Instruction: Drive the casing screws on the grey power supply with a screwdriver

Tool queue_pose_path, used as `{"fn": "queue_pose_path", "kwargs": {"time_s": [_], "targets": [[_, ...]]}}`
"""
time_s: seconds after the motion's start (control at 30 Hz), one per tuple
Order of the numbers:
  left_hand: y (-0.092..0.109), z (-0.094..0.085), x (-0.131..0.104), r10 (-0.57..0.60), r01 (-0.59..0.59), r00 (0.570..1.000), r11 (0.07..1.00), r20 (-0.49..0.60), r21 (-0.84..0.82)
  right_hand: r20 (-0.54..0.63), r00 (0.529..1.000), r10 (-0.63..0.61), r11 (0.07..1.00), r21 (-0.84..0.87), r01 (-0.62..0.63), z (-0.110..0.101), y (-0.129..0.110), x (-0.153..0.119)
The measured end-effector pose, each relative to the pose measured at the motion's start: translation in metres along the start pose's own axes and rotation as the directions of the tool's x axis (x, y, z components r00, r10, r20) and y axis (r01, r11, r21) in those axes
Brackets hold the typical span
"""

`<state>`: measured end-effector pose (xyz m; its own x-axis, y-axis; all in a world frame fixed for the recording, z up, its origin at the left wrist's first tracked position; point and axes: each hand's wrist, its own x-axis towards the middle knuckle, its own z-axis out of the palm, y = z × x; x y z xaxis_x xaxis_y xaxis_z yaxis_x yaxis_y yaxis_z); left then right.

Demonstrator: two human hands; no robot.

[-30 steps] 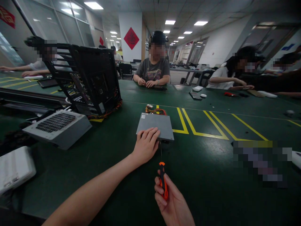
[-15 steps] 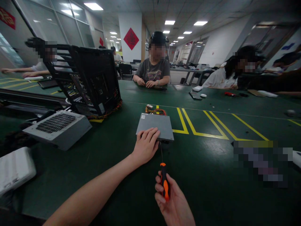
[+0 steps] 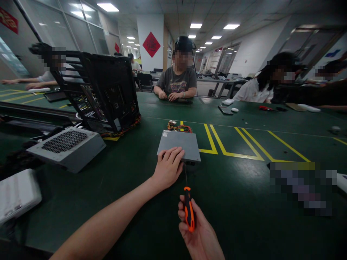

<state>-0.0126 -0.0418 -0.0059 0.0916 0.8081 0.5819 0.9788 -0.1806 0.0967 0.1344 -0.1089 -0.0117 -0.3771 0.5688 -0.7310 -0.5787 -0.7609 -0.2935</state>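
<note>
A grey metal power supply unit (image 3: 176, 141) lies on the green tabletop with its coloured cables (image 3: 182, 127) bunched behind it. My left hand (image 3: 168, 168) holds its near edge, fingers across the top and thumb down by the near face. In my right hand (image 3: 195, 225) is a screwdriver (image 3: 189, 209) with an orange and black handle, fingers wrapped round it. Its thin shaft points away from me to the near face of the unit, close to my left thumb. The tip itself cannot be made out.
Left of my hands lies a second power supply (image 3: 67, 144) with a mesh grille. Behind it stands an open black computer case (image 3: 108, 90). A white box-like object (image 3: 18, 195) is at the near left. Yellow tape lines (image 3: 230, 154) mark the table. A person (image 3: 177, 79) sits opposite.
The screwdriver handle has turned a little in my right hand, showing more orange, and leans slightly more left. My left hand and the power supply have stayed put.
</note>
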Motion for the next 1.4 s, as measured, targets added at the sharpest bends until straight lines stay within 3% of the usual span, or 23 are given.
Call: {"fn": "queue_pose_path", "kwargs": {"time_s": [0.17, 0.37, 0.63, 1.0, 1.4], "targets": [[0.0, 0.0, 0.001, -0.002, 0.002, 1.0, 1.0, -0.003, 0.005, 0.036, 0.999, -0.006, 1.0, -0.019, 0.006, 0.001, 0.001, -0.001], [0.0, 0.0, 0.001, 0.007, -0.007, 1.0, 1.0, -0.013, 0.004, 0.068, 0.993, -0.099, 0.994, 0.051, 0.096, -0.007, 0.003, 0.002], [0.001, -0.001, 0.001, 0.005, -0.005, 1.0, 1.0, -0.012, 0.008, 0.032, 0.999, 0.021, 0.999, -0.049, -0.019, 0.003, 0.0, -0.004], [0.0, -0.001, 0.001, 0.009, -0.009, 1.0, 1.0, -0.01, -0.005, 0.126, 0.988, -0.093, 0.992, -0.078, 0.103, -0.004, 0.004, -0.006], [0.001, -0.002, 0.001, 0.005, -0.005, 1.0, 1.0, -0.004, 0.016, 0.1, 0.995, 0.0, 0.991, -0.133, 0.013, 0.003, 0.003, -0.007]]}}
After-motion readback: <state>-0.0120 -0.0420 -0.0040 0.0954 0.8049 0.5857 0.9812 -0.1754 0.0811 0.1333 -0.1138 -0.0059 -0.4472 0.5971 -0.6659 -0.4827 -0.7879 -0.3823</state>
